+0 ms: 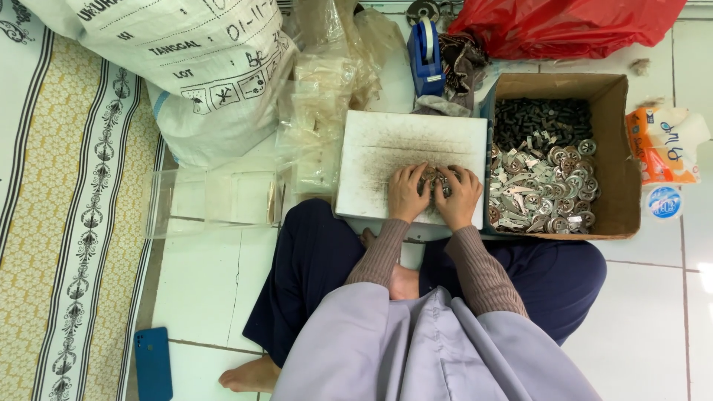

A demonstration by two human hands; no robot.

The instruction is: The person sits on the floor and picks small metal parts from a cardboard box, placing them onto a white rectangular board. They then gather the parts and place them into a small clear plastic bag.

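Small metal parts point(434, 180) were bunched near the front edge of the smudged white board point(386, 148), cupped between the left hand point(406, 194) and right hand point(459, 197). Being loosely gathered, some could have been nudged off that edge. Covered by curled fingers, the grip and parts' shape could not be told.

- Board point(394, 145): white, dark-smudged.
- Cardboard box point(622, 171): brown.
- Metal parts point(546, 189): silver-grey.
- Plastic bag point(572, 26): red.
- Tape dispenser point(425, 56): blue.
- Phone point(153, 364): blue.
- Mat point(67, 223): yellow floral, black-and-white striped border.
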